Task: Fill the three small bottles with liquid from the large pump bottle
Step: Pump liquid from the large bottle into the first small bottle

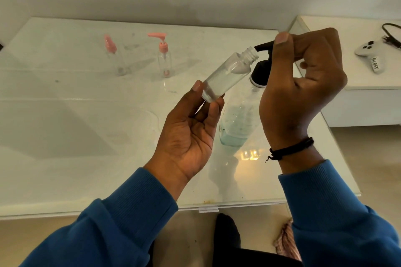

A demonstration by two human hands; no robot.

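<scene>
open bottle tipped to the black pump spout

two pink-capped bottles (163, 56) stand beyond the left hand (191, 128), which pinches the uncapped small bottle (227, 76) at its base, long axis slanting up-right, mouth touching the spout. right hand (303, 84) curls over the pump bottle (238, 123); game controller (368, 54) beyond it.

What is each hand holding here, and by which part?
Left hand pinches the uncapped small bottle near its base. Right hand grips the large pump bottle's black pump head.

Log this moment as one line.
left hand holds open small bottle at nozzle | right hand on pump head | two capped
</scene>
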